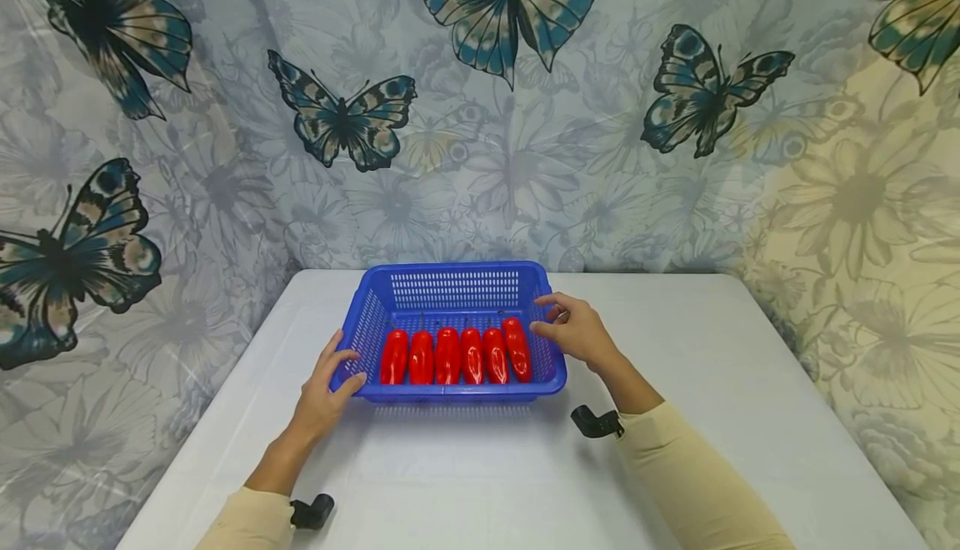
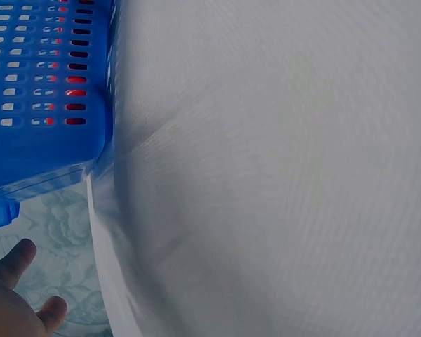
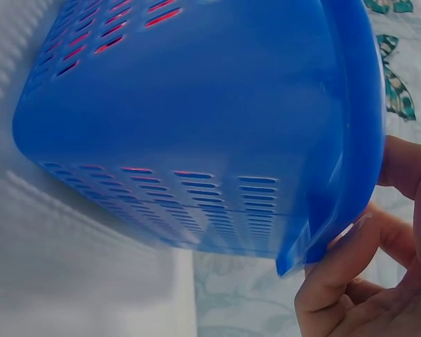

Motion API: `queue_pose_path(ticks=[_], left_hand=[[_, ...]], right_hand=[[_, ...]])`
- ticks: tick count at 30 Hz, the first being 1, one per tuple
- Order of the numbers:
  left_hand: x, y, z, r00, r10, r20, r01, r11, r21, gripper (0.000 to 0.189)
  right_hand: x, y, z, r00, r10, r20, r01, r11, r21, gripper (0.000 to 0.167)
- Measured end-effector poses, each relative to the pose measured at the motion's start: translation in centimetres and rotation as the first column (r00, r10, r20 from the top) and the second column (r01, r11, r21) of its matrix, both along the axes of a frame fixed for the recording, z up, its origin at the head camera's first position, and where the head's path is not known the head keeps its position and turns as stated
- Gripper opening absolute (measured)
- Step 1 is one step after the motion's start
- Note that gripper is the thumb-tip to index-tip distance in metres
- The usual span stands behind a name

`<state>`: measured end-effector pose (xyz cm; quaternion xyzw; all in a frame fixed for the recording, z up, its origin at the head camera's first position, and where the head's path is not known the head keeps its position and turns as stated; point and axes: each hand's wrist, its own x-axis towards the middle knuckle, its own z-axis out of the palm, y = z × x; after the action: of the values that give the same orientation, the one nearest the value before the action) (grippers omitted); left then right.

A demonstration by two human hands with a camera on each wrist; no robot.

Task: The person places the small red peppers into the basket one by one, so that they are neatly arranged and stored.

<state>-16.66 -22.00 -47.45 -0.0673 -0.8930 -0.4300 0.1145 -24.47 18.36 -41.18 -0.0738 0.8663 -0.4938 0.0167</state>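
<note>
A blue plastic basket (image 1: 457, 392) with slotted walls sits on the white table. Inside it, several long, glossy red peppers (image 1: 447, 356) with thin dark stems lie side by side in a row. My right hand (image 1: 576, 332) grips the basket's right rim; the right wrist view shows its fingers (image 3: 337, 277) curled at the rim's underside. At the front left corner is my left hand (image 1: 324, 392), its fingers spread and overlapping the rim in the head view. In the left wrist view, the visible fingers (image 2: 17, 261) stand a little apart from the basket (image 2: 42, 151).
The white table (image 1: 480, 483) extends around the basket on all sides. Behind it and at both sides hangs a butterfly-and-flower patterned cloth (image 1: 510, 175). Each wrist wears a small black camera mount, one by the left sleeve (image 1: 251, 517) and one by the right sleeve (image 1: 690, 467).
</note>
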Motion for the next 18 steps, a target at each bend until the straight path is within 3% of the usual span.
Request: queue_pose_path(ticks=[12, 18], left_hand=[[-0.3, -0.3, -0.3, 1.0, -0.001, 0.007, 0.001, 1.0, -0.017, 0.033], [-0.3, -0.5, 0.3, 1.0, -0.003, 0.028, 0.005, 0.999, -0.051, 0.032]], right_hand=[[0.2, 0.7, -0.2, 1.0, 0.009, -0.002, -0.009, 0.986, -0.168, 0.046], [0.4, 1.1, 0.0, 0.999, 0.005, 0.043, 0.006, 0.969, -0.249, 0.049]])
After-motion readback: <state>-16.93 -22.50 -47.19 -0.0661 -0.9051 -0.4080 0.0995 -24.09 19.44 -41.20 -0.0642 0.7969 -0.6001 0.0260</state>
